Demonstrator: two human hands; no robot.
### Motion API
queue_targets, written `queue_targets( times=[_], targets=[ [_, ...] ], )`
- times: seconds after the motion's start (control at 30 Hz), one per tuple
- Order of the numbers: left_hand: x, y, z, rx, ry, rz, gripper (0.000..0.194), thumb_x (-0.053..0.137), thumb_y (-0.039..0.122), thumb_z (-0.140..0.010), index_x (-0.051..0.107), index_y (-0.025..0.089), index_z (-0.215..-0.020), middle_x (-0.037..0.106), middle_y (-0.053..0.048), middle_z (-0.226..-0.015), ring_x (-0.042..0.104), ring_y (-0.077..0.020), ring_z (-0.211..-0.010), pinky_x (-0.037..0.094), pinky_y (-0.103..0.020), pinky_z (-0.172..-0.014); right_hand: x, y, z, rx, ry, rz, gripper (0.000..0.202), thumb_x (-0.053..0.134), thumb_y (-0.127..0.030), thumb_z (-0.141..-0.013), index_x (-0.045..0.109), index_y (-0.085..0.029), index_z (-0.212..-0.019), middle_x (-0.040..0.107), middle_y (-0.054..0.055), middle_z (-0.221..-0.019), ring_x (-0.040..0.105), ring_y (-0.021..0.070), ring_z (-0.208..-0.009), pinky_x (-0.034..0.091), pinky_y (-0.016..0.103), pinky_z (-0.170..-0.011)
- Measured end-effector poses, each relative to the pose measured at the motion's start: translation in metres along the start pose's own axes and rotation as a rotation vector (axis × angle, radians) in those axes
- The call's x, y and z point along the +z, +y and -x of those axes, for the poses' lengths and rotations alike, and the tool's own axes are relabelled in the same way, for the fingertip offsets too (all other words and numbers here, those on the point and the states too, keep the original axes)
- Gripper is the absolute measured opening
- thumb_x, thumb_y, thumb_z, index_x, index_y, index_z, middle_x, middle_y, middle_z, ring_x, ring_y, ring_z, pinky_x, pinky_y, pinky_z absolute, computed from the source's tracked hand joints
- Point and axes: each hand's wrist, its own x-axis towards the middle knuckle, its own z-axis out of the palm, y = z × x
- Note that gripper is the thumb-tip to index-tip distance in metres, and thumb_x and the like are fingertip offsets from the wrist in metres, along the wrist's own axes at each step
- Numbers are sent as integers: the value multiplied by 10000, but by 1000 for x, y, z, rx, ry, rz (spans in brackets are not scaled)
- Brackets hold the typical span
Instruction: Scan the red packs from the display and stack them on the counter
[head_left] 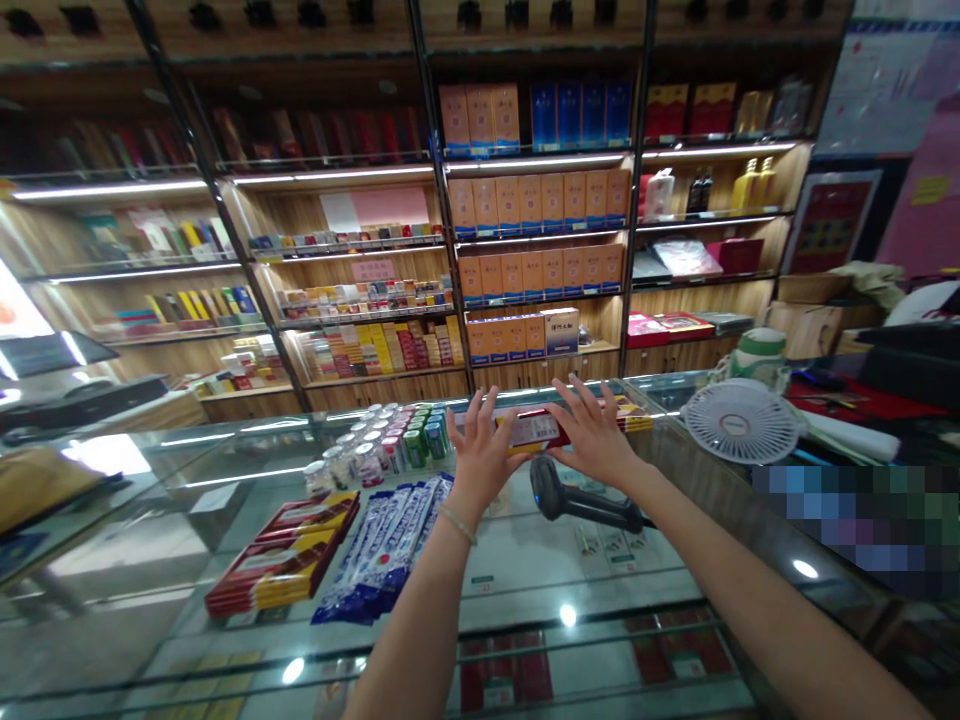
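Note:
At the far side of the glass counter (517, 570), a row of red-and-yellow flat packs (534, 428) lies crosswise. My left hand (480, 450) is over its left part, fingers spread and thumb pointing inward. Over the middle is my right hand (596, 445), its fingers also stretched apart. Both hands are at or very near the packs; whether they touch them I cannot tell. Just in front of my hands lies a black barcode scanner (592, 505). To the left are blue-and-white long packets (390, 550) and a stack of red-and-yellow packs (285, 550).
Small jars and tubes (390, 440) stand grouped at the counter's back left. On the right are a white fan (742, 420) and a green-topped bottle (761, 350). Behind the counter, lit shelves (544, 240) hold rows of boxes and bottles.

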Motion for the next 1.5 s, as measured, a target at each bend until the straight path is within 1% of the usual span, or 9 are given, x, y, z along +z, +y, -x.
queue_targets(
  times=[0.17, 0.27, 0.37, 0.7, 0.83, 0.97, 1.13, 1.33, 1.5],
  targets=[
    [1, -5, 4, -51, 28, 23, 802, 881, 591, -657, 626, 329, -1371, 421, -165, -1626, 351, -406, -1504, 28, -669, -1236, -8, -9, 1, 69, -79, -9, 749, 654, -546, -905, 433, -214, -1538, 290, 161, -1682, 142, 362, -1573, 47, 636, -1243],
    [-2, -6, 4, -96, 8, 22, 809, 897, 537, -660, 614, 347, -1393, 403, -157, -1638, 342, -403, -1509, 41, -666, -1231, -16, -17, 13, 132, -105, -21, 756, 572, -532, -959, 327, -221, -1602, 244, 160, -1700, 122, 352, -1582, 87, 628, -1242],
    [-5, -5, 4, -130, -23, 18, 783, 897, 480, -683, 609, 357, -1400, 391, -155, -1645, 336, -399, -1514, 64, -669, -1225, -23, -27, 30, 163, -156, -25, 709, 517, -505, -990, 321, -216, -1607, 233, 160, -1704, 140, 344, -1581, 139, 614, -1239],
    [-2, -5, 6, -154, -39, 55, 756, 888, 467, -696, 615, 357, -1392, 390, -164, -1640, 350, -392, -1506, 71, -675, -1225, -27, -41, 69, 166, -356, -43, 974, 720, -622, -815, 317, -238, -1614, 188, 196, -1710, 106, 414, -1581, 136, 699, -1211],
    [-2, -5, 7, -143, -34, 55, 775, 893, 499, -683, 618, 351, -1392, 402, -173, -1629, 356, -391, -1501, 71, -667, -1227, -29, -41, 72, 189, -423, -76, 791, 743, -558, -815, 509, -232, -1497, 210, 206, -1701, 147, 423, -1573, 146, 710, -1202],
    [0, -5, 8, -136, -41, 60, 773, 888, 495, -691, 610, 355, -1399, 400, -173, -1630, 366, -387, -1495, 76, -671, -1224, -31, -48, 70, 200, -444, -110, 571, 755, -485, -810, 651, -224, -1306, 313, 201, -1666, 216, 414, -1557, 152, 724, -1195],
    [2, -5, 8, -137, -65, 69, 780, 895, 501, -681, 616, 357, -1394, 399, -180, -1629, 373, -398, -1487, 101, -687, -1212, -26, -59, 67, 280, -433, -125, 385, 703, -350, -812, 688, -210, -1171, 434, 179, -1603, 304, 377, -1528, 196, 709, -1193],
    [4, -5, 9, -153, -65, 76, 797, 897, 517, -672, 613, 363, -1401, 392, -168, -1635, 367, -404, -1488, 88, -678, -1219, -22, -63, 69, 310, -378, -137, 325, 646, -264, -777, 692, -179, -1087, 500, 172, -1551, 371, 360, -1483, 361, 599, -1139],
    [6, -6, 9, -205, -42, 55, 761, 890, 493, -691, 621, 365, -1391, 392, -164, -1636, 368, -409, -1485, 102, -689, -1210, -34, -60, 67, 359, -323, -193, 306, 609, -255, -789, 673, -189, -1081, 553, 138, -1503, 626, 305, -1217, 531, 445, -949]
  ],
)
